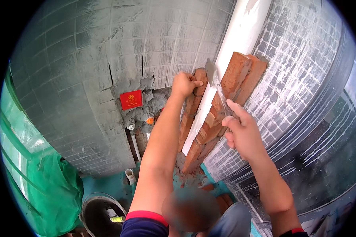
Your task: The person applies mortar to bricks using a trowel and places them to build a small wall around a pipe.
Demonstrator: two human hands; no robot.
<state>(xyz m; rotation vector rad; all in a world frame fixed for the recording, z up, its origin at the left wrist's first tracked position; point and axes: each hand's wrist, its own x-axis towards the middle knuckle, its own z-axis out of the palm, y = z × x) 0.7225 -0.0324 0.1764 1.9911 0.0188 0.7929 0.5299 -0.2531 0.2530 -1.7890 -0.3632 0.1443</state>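
Observation:
My left hand (pixel 186 84) reaches up to the top brick (pixel 201 74) of the narrow column left of the white pipe (pixel 241 29). Its thumb and fingers close on that brick's edge. In my right hand (pixel 243 132) is a trowel (pixel 211 72), its metal blade raised beside the brick and in front of the pipe. The fingers wrap the trowel's handle, with the index finger stretched along it. A taller brick stack (pixel 235 73) stands right of the pipe, with mortar in its joints.
A red square cover (pixel 131 100) and an orange plug (pixel 150 120) sit in the rough-mortared wall. Below stand a short pipe stub (pixel 130 176) and a black bucket (pixel 85 211) with a yellow-handled tool (pixel 118 219). Green netting (pixel 53 189) hangs at left; a dark window (pixel 320 158) is at right.

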